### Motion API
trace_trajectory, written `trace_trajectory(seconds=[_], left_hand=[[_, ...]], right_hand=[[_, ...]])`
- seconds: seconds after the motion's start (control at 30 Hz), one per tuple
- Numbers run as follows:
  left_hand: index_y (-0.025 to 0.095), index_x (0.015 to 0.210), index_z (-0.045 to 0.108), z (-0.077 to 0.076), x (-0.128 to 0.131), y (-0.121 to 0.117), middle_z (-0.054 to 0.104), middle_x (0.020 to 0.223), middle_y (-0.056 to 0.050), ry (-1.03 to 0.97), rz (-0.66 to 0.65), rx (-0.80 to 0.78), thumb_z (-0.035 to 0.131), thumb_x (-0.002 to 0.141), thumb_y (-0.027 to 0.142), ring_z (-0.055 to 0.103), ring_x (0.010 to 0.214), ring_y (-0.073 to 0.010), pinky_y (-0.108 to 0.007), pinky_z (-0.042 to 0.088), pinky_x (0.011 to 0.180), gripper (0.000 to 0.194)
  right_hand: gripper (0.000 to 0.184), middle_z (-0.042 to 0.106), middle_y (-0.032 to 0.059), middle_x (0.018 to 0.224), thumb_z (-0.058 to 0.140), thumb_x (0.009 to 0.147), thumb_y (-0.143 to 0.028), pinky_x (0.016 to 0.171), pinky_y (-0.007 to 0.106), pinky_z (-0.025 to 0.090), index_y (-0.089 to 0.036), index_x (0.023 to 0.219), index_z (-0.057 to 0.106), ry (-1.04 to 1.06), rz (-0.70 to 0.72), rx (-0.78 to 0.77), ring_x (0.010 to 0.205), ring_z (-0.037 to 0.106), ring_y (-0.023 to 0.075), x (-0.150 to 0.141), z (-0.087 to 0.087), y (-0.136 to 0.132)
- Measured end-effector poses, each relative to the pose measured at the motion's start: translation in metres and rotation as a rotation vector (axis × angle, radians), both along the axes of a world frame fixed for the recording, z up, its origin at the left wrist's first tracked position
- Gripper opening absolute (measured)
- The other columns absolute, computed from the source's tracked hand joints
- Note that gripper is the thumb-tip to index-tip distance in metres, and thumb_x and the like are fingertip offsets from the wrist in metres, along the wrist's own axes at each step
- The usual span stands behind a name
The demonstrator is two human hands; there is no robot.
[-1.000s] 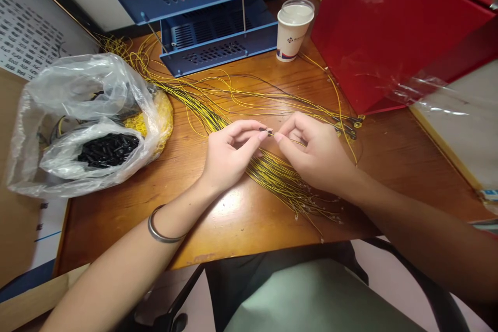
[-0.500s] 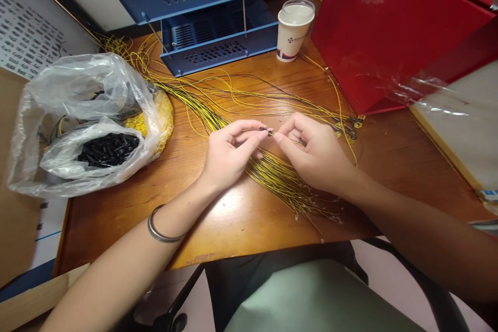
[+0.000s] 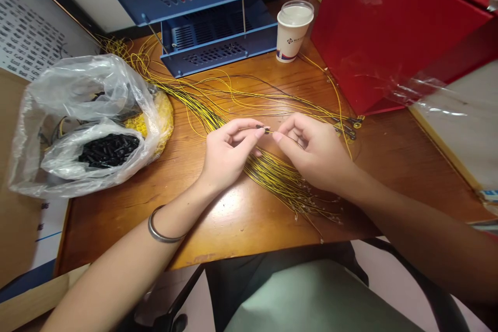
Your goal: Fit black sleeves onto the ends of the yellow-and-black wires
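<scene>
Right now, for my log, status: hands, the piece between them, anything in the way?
Left hand: grip on small black piece. Right hand: pinching thin yellow wire. Yellow-and-black wire bundle passes beneath left hand; no obstruction visible.

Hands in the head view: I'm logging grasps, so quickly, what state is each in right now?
Left hand: closed, pinching a small black piece.
Right hand: closed, pinching a thin yellow wire.
</scene>
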State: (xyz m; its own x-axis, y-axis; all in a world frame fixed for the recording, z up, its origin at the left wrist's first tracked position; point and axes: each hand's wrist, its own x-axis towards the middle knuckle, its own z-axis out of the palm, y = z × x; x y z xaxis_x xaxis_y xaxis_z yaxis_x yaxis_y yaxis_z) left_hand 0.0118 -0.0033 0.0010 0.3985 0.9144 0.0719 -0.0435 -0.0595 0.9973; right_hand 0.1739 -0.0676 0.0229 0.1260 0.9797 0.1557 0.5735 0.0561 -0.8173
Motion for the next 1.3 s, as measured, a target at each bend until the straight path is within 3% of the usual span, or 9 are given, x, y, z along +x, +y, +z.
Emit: trace_trajectory(seconds=[0.37, 0.6, 0.87, 1.1, 1.3], left_hand=[[0.013, 0.092, 0.071, 0.0006, -0.0008, -0.0018, 0.075, 0.073, -0.003, 0.013, -0.044, -0.024, 0.079, 0.079, 0.036, 0.067, 0.052, -0.0101, -0.020, 0.058, 0.054, 0.028], [0.013, 0.091, 0.071, 0.0003, 0.0002, -0.0001, 0.077, 0.085, -0.005, -0.002, 0.024, -0.024, 0.080, 0.079, 0.035, 0.066, 0.051, -0.0087, -0.020, 0.057, 0.053, 0.027], [0.011, 0.090, 0.070, 0.0032, 0.0000, -0.0032, 0.075, 0.076, -0.004, -0.026, -0.063, -0.023, 0.080, 0.078, 0.032, 0.068, 0.054, -0.0094, -0.018, 0.058, 0.053, 0.025], [0.013, 0.089, 0.069, -0.0001, 0.0007, -0.0012, 0.076, 0.085, -0.005, -0.035, 0.012, -0.016, 0.081, 0.078, 0.035, 0.066, 0.052, -0.0081, -0.019, 0.059, 0.053, 0.028], [0.013, 0.089, 0.068, 0.0001, -0.0003, -0.0013, 0.076, 0.081, -0.005, -0.010, -0.026, -0.001, 0.079, 0.080, 0.039, 0.067, 0.050, -0.0096, -0.019, 0.056, 0.050, 0.029]], right_hand=[[0.015, 0.052, -0.0046, 0.060, 0.057, 0.092, -0.022, 0.055, 0.026, 0.031, -0.019, 0.077, 0.056, 0.007, 0.045, 0.021, 0.053, 0.043, 0.0092, 0.0001, -0.0003, -0.0005], [0.019, 0.049, -0.0052, 0.058, 0.056, 0.093, -0.026, 0.054, 0.027, 0.030, -0.019, 0.076, 0.054, 0.021, 0.023, 0.014, 0.051, 0.041, 0.0090, 0.0016, -0.0020, -0.0004], [0.018, 0.051, -0.0048, 0.058, 0.054, 0.094, -0.022, 0.052, 0.025, 0.029, -0.019, 0.076, 0.054, 0.018, 0.098, 0.006, 0.051, 0.042, 0.0086, -0.0012, -0.0013, -0.0007], [0.021, 0.049, -0.0052, 0.057, 0.054, 0.096, -0.028, 0.052, 0.026, 0.029, -0.019, 0.077, 0.055, 0.030, 0.051, 0.011, 0.051, 0.041, 0.0086, 0.0010, -0.0041, 0.0007], [0.020, 0.051, -0.0047, 0.058, 0.054, 0.095, -0.025, 0.054, 0.026, 0.029, -0.019, 0.076, 0.053, -0.008, 0.058, 0.029, 0.051, 0.041, 0.0088, -0.0002, -0.0033, 0.0007]])
